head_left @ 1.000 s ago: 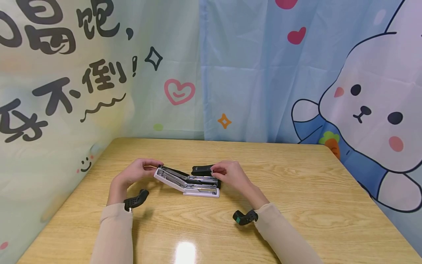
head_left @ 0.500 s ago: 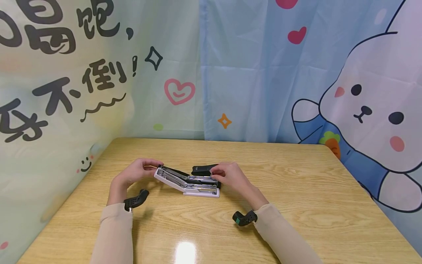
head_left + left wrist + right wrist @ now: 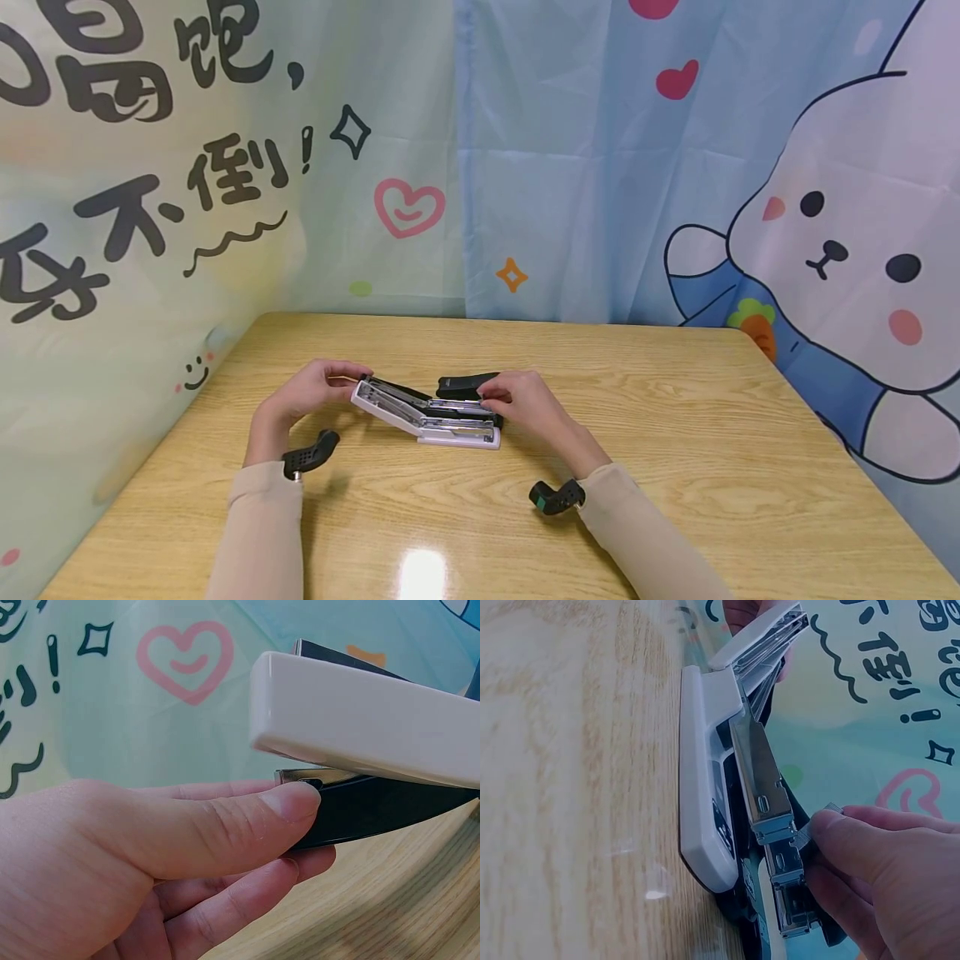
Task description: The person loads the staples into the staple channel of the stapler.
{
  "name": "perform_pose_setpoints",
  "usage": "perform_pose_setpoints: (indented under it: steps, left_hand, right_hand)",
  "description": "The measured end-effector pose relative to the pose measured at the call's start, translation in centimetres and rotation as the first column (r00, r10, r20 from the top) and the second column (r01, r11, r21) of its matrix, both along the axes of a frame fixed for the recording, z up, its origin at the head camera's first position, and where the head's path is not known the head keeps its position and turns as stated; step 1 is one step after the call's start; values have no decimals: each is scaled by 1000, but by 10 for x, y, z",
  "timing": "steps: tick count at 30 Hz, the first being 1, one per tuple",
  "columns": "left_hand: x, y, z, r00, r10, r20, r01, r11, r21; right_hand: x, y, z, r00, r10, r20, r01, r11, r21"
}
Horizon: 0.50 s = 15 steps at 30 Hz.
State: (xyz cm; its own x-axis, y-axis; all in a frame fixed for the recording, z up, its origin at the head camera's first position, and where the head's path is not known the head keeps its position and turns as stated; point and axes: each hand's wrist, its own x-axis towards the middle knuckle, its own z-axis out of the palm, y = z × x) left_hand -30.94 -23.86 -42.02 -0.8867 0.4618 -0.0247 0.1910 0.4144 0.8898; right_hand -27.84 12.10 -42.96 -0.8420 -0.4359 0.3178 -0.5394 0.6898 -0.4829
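In the head view, an opened white stapler [image 3: 457, 442] lies with its upper arm swung back and tilted up to the left. Just behind it is an opened black stapler [image 3: 375, 814], whose raised arm my left hand [image 3: 303, 396] pinches at the end between thumb and fingers. The white arm overlaps it closely in the left wrist view. My right hand [image 3: 528, 404] is at the right end of the staplers. Between its thumb and forefinger it pinches a small strip of staples [image 3: 835, 808], close beside the metal magazines [image 3: 769, 780]. The fingers partly hide the strip.
Another black stapler [image 3: 457, 387] sits behind the opened ones, partly covered by the right hand. All rest on a wooden table [image 3: 675, 467]. A printed curtain [image 3: 540, 208] hangs along its back and left sides. Both wrists wear black camera mounts [image 3: 558, 497].
My right hand has shifted slightly down, toward the opened staplers, showing more of the rear black stapler. The left hand and the staplers stay in place.
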Motion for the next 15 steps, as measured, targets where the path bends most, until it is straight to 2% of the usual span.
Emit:
perform_pose_setpoints:
  steps: [9, 15]
  left_hand:
    - [-1, -1, -2, 1000, 1, -7, -1, 1000, 2]
    - [-1, 0, -1, 1000, -2, -7, 2, 1000, 8]
  right_hand:
    - [1, 0, 1, 993, 47, -107, -40, 997, 63]
    - [0, 0, -1, 989, 60, -139, -48, 995, 83]
